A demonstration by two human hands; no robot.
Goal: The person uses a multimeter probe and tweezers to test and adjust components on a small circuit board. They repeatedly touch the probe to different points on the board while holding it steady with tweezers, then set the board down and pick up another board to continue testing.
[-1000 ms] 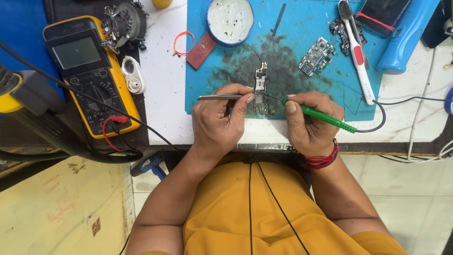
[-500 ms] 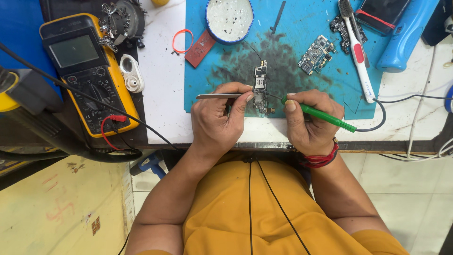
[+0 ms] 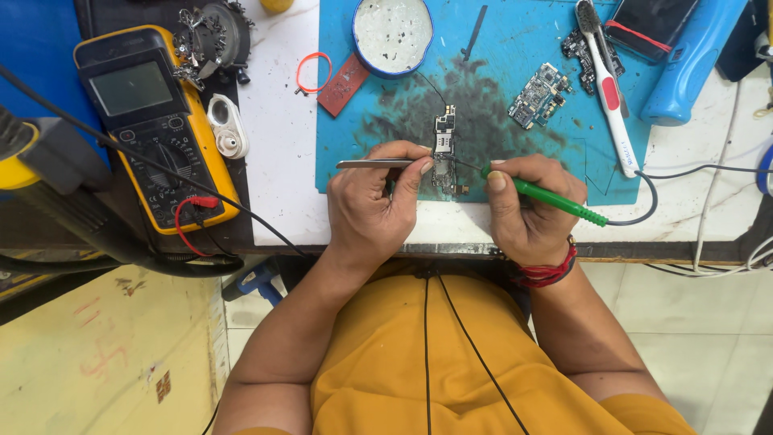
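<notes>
Green on the soldering iron handle (image 3: 555, 200) in the right hand (image 3: 527, 209); silver on the tweezers (image 3: 378, 163) in the left hand (image 3: 374, 205). Between the hands, a dark, grey-flecked circuit board (image 3: 444, 149) on a teal mat (image 3: 515, 48) smudged black. Red thread band (image 3: 551, 272) at the right wrist. Left of the left hand, yellow and black multimeter (image 3: 157, 121) with red lead. Beyond the right hand, white and red toothbrush (image 3: 608, 93).

Both forearms come up from the bottom, elbows spread wide, wrists angled in toward each other. Left hand (image 3: 372, 205) is curled loosely, thumb and index fingertip pinched together. Right hand (image 3: 527, 211) is curled tighter, fingers wrapped, thumb pressed forward, red thread around that wrist.
</notes>
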